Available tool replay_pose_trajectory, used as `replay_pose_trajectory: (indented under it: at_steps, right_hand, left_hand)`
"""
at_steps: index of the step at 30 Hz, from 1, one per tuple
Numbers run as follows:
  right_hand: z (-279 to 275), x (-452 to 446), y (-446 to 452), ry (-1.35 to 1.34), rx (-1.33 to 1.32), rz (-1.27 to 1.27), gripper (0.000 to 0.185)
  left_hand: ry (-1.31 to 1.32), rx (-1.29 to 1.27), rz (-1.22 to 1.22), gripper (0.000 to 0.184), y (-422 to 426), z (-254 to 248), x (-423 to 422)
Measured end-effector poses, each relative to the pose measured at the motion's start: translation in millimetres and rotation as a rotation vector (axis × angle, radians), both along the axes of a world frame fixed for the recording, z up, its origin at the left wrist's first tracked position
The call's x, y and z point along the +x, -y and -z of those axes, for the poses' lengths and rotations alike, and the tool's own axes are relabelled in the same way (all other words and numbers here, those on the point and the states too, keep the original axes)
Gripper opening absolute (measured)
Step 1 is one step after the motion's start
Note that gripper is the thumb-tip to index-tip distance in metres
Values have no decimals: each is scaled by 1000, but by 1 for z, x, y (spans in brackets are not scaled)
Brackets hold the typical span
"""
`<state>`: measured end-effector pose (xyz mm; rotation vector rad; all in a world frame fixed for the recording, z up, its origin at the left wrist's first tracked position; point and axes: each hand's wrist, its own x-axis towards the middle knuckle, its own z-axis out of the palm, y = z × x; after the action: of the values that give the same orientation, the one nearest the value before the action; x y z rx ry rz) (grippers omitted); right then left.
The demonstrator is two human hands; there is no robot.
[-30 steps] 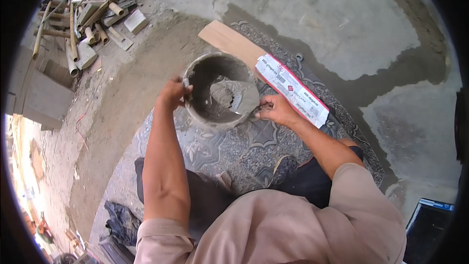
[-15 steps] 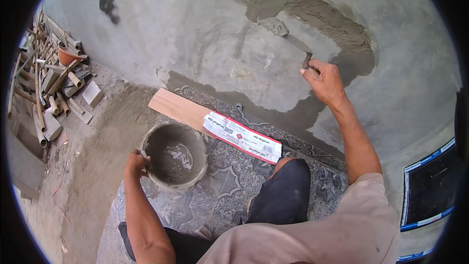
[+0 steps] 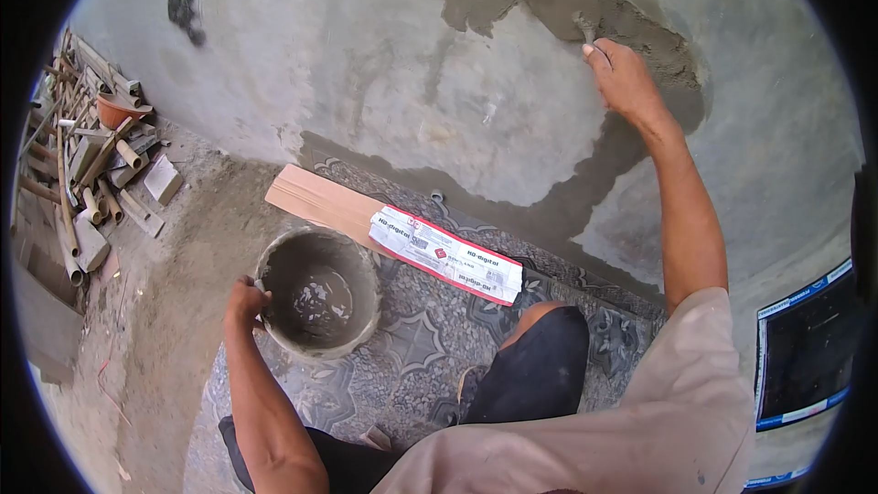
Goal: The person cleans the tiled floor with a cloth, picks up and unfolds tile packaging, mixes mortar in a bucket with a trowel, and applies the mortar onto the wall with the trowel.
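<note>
My right hand is closed round the handle of a trowel, whose blade lies against the wet mortar on the grey wall. The blade is coated in mortar, so its edges are hard to make out. My left hand grips the left rim of a round bucket, fingers at the edge. Wet grey mortar sits in the bottom of the bucket, which stands on patterned tiles.
A cardboard strip with a printed white and red label lies along the wall's foot. Bamboo, rubble and an orange bowl are piled at left. A dark framed panel is at right.
My right hand has moved up with the trowel, bringing the blade from the bare wall onto the mortar band. My left hand stays on the bucket rim.
</note>
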<state>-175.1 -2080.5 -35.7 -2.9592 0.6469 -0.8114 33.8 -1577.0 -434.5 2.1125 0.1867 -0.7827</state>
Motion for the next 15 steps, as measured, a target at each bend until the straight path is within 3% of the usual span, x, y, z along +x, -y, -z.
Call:
replay_pose_trajectory:
  at_steps: [1,3,6,10,13,15]
  right_hand:
    - [-2,1,-4,-6,5,8,36]
    - [-4,-1,-12,9,463,61,33]
    - [1,-9,2,30,702,51,29]
    - [17,-40,12,43,739,99,29]
    - [28,-63,-11,48,612,169,30]
    - [33,-69,-24,195,314,103,34]
  left_hand:
    - [0,16,-6,44,2,0,1]
    - [13,51,19,44,6,-3,3]
    - [35,98,59,44,10,-8,5]
    - [67,135,75,43,13,-17,1]
    - [87,120,72,42,8,-15,1]
    - [98,110,71,41,9,-14,-1]
